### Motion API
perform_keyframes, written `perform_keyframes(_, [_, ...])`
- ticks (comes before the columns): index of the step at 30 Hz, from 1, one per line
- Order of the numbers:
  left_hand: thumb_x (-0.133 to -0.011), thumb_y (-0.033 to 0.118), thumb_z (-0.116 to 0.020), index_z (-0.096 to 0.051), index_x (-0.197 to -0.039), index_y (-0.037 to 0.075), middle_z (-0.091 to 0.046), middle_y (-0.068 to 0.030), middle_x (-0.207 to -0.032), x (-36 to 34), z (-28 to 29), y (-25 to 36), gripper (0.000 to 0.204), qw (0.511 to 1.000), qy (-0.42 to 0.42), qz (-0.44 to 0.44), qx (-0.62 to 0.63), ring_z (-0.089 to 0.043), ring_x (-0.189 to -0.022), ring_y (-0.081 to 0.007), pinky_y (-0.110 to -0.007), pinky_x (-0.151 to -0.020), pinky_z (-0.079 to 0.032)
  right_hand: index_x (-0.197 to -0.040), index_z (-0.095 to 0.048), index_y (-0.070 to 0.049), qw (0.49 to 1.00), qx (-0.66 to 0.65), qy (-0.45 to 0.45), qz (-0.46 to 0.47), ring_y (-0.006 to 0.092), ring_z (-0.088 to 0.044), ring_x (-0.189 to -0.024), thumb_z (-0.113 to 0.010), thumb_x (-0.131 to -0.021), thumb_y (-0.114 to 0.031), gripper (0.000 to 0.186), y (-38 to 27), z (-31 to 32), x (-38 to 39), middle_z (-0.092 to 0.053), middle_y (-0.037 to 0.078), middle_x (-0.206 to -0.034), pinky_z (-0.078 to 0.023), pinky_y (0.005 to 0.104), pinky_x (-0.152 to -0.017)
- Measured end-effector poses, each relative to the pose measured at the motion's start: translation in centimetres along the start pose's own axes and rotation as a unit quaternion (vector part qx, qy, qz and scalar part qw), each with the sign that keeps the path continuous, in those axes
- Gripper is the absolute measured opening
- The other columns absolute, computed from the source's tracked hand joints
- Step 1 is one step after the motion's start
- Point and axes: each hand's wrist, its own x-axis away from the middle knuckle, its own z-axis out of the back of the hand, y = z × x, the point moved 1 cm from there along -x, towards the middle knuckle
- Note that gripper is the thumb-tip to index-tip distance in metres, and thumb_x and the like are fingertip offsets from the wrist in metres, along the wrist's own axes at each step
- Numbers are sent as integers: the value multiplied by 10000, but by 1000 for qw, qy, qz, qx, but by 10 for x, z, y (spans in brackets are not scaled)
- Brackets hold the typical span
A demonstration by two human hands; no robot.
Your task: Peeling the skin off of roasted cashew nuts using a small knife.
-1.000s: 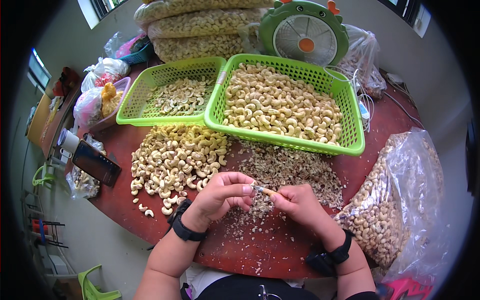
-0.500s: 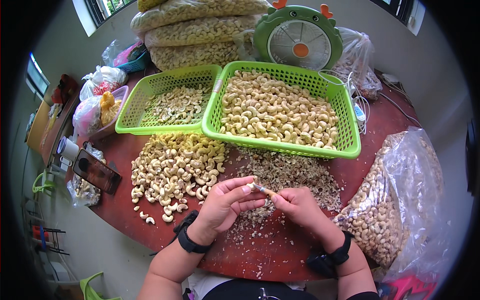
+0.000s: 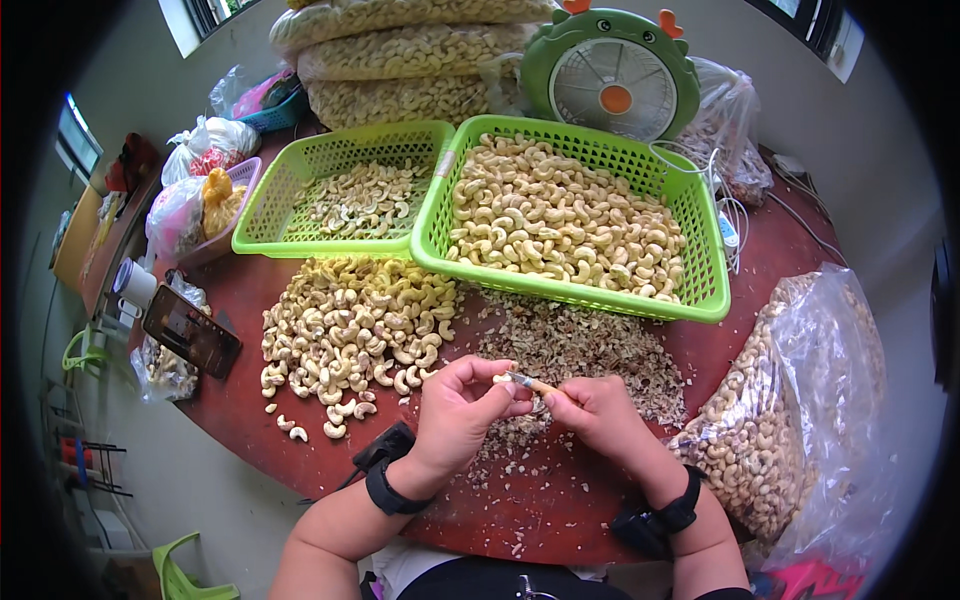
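Between the fingertips of my left hand (image 3: pixel 470 400) is a small pale cashew (image 3: pixel 501 378). My right hand (image 3: pixel 590 410) grips a small knife (image 3: pixel 535 384) with a wooden handle, its metal tip against the nut. Beneath my hands lies a spread of peel flakes (image 3: pixel 575 350) on the red table (image 3: pixel 470 530). Left of it is a loose heap of whole cashews (image 3: pixel 350 330).
Two green baskets of cashews (image 3: pixel 430 270) (image 3: pixel 260 230) stand behind. An open bag of nuts (image 3: pixel 745 440) lies right, a propped phone (image 3: pixel 190 330) left. A green fan (image 3: pixel 615 75), stacked sacks (image 3: pixel 400 50) and white cables (image 3: pixel 715 180) are at the back.
My left hand has shifted slightly rightward and turned, its fingers curling more around the nut. The knife stays at the nut in my right hand, and the view has shifted slightly.
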Motion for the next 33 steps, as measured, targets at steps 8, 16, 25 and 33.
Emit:
perform_keyframes(8, [-774,-23,-526,-502,-914,-62,-567,-127,-804,-2,6,11,148,993,-1,85,-87,-609,-655,-183,-279,-589,-543,-650,-558,-1,998,46,19,-28,211,-478,-439,-528,-787,-283,315,-4,3,2,-494,129,-509,-380,317,-449])
perform_keyframes(16, [-766,-4,-565,-518,-916,-36,-570,-86,-793,-4,7,9,160,996,-13,69,-62,-603,-660,-167,-261,-572,-534,-619,-518,2,999,43,11,-27,211,-459,-424,-519,-796,-291,343,-2,6,1,-463,132,-499,-367,321,-439])
perform_keyframes(25, [-731,-44,-593,-510,-884,-14,-580,-87,-809,-3,8,4,176,998,-3,-26,-55,-588,-722,-134,-260,-598,-530,-656,-547,-8,1000,13,-10,-19,193,-460,-424,-531,-789,-287,310,-2,-2,2,-482,119,-508,-369,312,-438])
perform_keyframes(33, [-734,-2,-604,-529,-807,-12,-583,-46,-744,-2,6,-1,106,961,26,-81,-262,-561,-624,-81,-198,-540,-475,-627,-543,2,999,26,8,-22,118,-421,-433,-541,-784,-267,311,0,0,4,-446,75,-478,-341,281,-427])
